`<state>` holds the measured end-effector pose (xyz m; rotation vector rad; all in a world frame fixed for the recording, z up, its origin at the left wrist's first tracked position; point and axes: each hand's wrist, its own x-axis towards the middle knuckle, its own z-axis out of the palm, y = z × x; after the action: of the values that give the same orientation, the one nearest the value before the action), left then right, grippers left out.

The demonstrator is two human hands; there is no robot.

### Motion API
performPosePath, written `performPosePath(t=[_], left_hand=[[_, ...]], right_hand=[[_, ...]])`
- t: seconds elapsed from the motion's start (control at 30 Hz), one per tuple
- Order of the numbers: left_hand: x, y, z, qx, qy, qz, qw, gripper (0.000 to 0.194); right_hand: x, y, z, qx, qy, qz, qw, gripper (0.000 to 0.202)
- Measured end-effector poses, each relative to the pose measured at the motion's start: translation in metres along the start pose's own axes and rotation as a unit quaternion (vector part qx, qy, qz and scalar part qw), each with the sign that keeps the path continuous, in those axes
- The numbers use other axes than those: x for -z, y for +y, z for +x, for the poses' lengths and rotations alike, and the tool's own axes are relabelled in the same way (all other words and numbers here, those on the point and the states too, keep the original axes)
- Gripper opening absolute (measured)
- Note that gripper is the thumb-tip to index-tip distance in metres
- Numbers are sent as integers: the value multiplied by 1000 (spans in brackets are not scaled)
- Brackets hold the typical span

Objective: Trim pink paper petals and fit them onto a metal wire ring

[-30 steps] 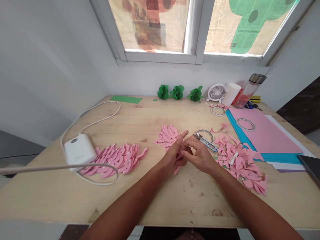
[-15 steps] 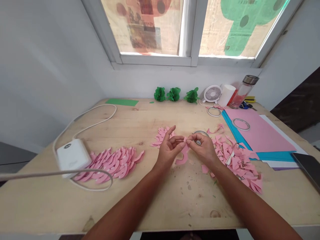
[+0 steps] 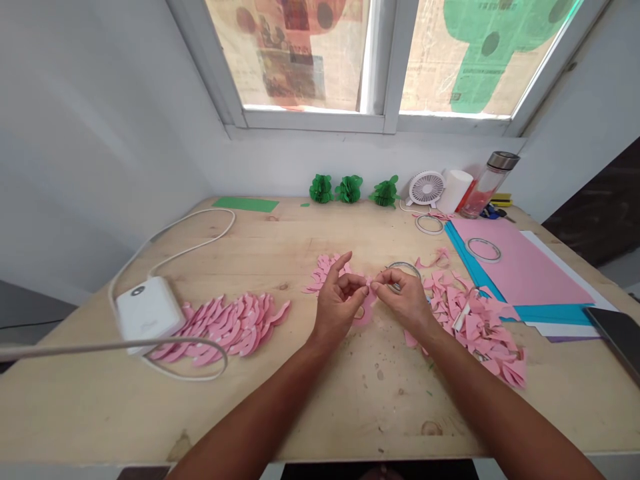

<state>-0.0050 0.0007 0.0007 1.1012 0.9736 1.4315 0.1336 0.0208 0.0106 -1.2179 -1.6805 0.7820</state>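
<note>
A curved pink paper piece (image 3: pixel 367 312) hangs between my hands over the middle of the table. My left hand (image 3: pixel 341 299) pinches its upper part between thumb and index finger, the little finger raised. Touching the same spot, my right hand (image 3: pixel 400 297) has thumb and index finger pressed together on the paper. Behind my left hand is a small pile of pink cut pieces (image 3: pixel 320 272). A roll of tape (image 3: pixel 409 268) lies partly hidden behind my right hand. Pink scraps (image 3: pixel 475 327) are heaped right of it, and overlapping curved pink pieces (image 3: pixel 235 327) lie on the left.
A white box (image 3: pixel 149 312) with a looping cable stands at the left. Green paper balls (image 3: pixel 349 189), a small fan (image 3: pixel 427 189) and a bottle (image 3: pixel 493 183) line the back. Coloured sheets (image 3: pixel 525 267) and a phone (image 3: pixel 617 337) are at the right.
The curved pink piece has shifted and tilted slightly between my fingertips, its lower end nearer my left hand. Both hands stay at nearly the same place, and the view has moved slightly.
</note>
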Motion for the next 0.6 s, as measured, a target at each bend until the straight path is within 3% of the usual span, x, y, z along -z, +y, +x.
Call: performPosePath(t=[0.6], left_hand=[[-1, 0, -2, -17, -14, 22, 1000, 66]], right_hand=[[0, -1, 1, -33, -13, 7, 999, 9]])
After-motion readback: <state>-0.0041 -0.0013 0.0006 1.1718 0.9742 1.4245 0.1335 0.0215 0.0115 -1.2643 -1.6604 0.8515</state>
